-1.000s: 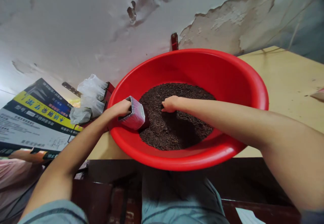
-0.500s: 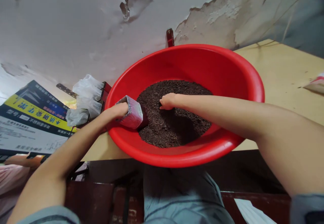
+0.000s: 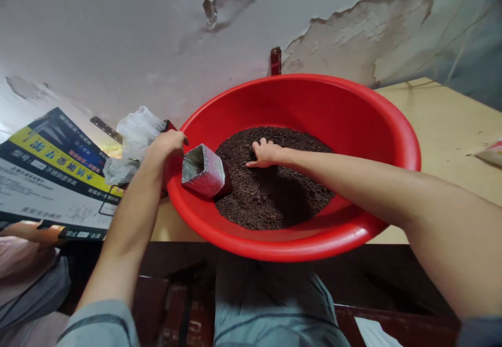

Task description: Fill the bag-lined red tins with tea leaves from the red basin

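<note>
My grey trousers (image 3: 270,310) are nearest me, below the front edge of the pale desk (image 3: 451,122), where the big red tub (image 3: 274,251) stands. Inside it lies dark, crumbly soil (image 3: 251,206). A square container (image 3: 209,174), its upper part wrapped in clear plastic, leans tilted at the tub's left inner side, mouth facing left, its dark red end by the soil. My hands are well apart: the right hand (image 3: 266,153) is at the soil with its fingers spread, and the left hand (image 3: 168,144) is bent at the tub's left rim, away from the container; I can't tell whether it grips anything. Beyond my left arm are crumpled plastic bags (image 3: 135,127) and a printed cardboard sheet (image 3: 58,185). Behind everything is a peeling wall (image 3: 137,38).
</note>
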Tool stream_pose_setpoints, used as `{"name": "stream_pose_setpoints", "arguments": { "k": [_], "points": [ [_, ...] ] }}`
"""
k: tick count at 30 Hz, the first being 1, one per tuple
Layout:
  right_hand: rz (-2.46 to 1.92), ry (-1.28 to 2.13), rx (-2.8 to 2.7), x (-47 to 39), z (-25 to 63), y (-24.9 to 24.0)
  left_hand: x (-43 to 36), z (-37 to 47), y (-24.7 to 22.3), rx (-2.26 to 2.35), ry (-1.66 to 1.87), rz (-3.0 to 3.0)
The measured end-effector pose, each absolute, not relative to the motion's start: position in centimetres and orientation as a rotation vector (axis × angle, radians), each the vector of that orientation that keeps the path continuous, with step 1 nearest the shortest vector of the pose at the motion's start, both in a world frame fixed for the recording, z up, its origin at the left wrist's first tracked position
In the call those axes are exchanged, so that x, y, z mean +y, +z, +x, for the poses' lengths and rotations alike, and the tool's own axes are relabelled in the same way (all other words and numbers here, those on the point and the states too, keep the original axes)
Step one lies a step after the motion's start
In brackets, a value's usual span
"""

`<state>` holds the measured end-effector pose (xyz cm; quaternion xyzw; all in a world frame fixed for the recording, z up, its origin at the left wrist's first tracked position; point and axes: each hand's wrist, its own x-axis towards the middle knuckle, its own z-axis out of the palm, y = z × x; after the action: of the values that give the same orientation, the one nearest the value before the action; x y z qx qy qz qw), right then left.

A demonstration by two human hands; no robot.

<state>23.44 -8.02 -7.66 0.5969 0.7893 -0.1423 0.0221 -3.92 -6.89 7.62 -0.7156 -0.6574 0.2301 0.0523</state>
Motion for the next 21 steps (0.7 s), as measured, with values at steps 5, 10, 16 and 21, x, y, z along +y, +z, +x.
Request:
{"name": "stream_pose_setpoints", "arguments": {
  "k": [5, 10, 16, 21],
  "points": [
    [1.707, -0.652, 2.539, -8.9, 22.7, -8.2, -4.9, -1.7, 6.7, -2.321, 0.695, -2.274],
    [1.563, -0.507, 2.634, -10.1, 21.7, -9.2, -6.2, -2.0, 6.4, -2.313, 0.176, -2.679],
    [1.575, -0.238, 2.701, -11.1, 21.1, -9.7, -5.4, -3.6, 1.6, -2.142, -0.326, -3.053],
    [1.606, -0.174, 2.761, -10.5, 21.4, -10.1, -2.5, -5.1, -1.8, -2.423, -0.029, -2.741]
  ]
}}
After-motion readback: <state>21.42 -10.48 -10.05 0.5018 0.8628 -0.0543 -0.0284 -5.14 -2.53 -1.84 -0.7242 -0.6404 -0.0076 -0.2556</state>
